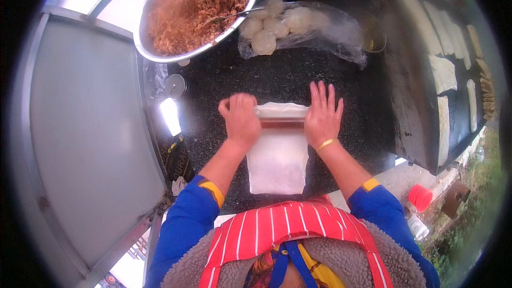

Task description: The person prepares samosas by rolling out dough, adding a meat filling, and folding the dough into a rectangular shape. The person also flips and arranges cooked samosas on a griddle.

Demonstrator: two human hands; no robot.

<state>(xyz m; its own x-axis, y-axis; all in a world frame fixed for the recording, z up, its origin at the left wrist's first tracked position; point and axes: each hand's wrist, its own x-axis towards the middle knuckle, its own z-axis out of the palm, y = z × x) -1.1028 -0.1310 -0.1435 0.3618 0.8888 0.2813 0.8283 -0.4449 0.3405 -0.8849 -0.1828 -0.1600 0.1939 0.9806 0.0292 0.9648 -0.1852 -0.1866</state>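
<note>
A pale rectangular sheet of dough (278, 164) lies flat on the dark speckled worktop (360, 100) in front of me. Across its far part runs a reddish-brown rolling pin (282, 123). Beyond the pin, the far end of the dough looks thicker and slightly raised. My left hand (241, 120) has its fingers bent over the pin's left end, which it hides. On the right end lies the palm of my right hand (323, 118), its fingers stretched forward and apart. A yellow bangle (325, 145) circles the right wrist.
A metal bowl (141, 44) of minced filling (196, 12) with a spoon (224, 18) stands far left. Beside it, dough balls (264, 42) lie on clear plastic (340, 40). On the right, a dark griddle (460, 108) carries several dough strips. A round perforated lid (176, 86) sits left.
</note>
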